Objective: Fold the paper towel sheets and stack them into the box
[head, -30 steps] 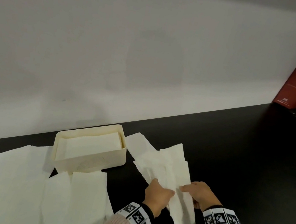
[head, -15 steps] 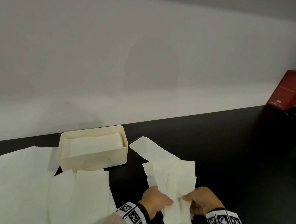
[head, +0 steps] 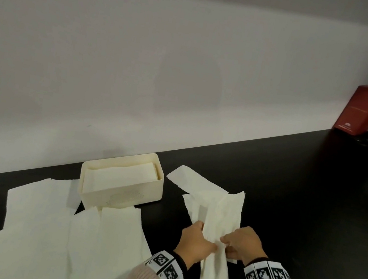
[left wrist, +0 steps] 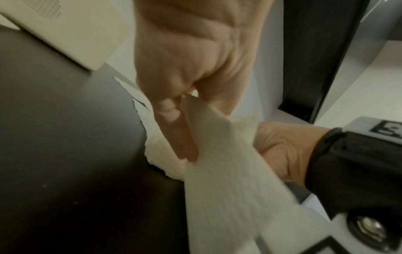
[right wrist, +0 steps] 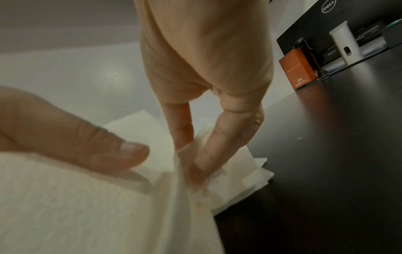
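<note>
One clear read here: the round DELL logo, white on black, sits on the back of the dark monitor at the far right of the bench, caught in the right wrist view. Below it, the orange box carries a thin line of print across its face and a small block of text near its lower corner, both too small to make out; in the head view the same box looks red, its white mark just as unreadable. The wristbands bear black-and-white square code markers, patterns only, no letters or numbers legible.
</note>
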